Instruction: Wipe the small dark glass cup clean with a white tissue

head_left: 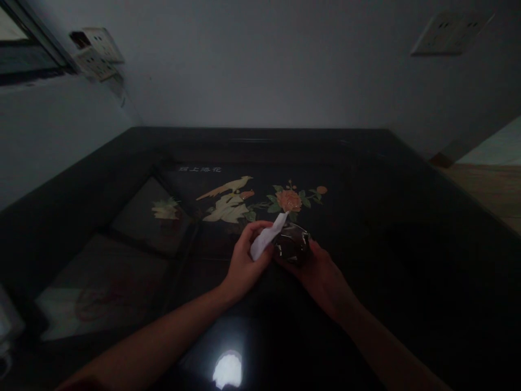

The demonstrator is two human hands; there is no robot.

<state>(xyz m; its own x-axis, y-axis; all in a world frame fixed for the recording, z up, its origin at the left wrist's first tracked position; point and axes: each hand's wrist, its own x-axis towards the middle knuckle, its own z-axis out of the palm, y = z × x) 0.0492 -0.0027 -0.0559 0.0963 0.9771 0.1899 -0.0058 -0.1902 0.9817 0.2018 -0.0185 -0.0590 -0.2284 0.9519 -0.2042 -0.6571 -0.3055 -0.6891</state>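
Near the middle of the view, my left hand [253,252] is closed on a folded white tissue [266,239], gripped between thumb and fingers. The tissue's upper end touches or overlaps the rim of a dark, shiny, glass-like object [292,243]. My right hand [319,274] wraps round that object from below and from the right. Its exact kind is hard to make out in the dim light. Both hands are above a glossy black table [350,326].
The tabletop carries a bird decoration [228,198], a flower decoration [288,200] and white lettering. Wall sockets [450,33] are at the upper right, more sockets [97,54] at the upper left. A pale object [8,320] stands at the left edge. Light reflects in the surface.
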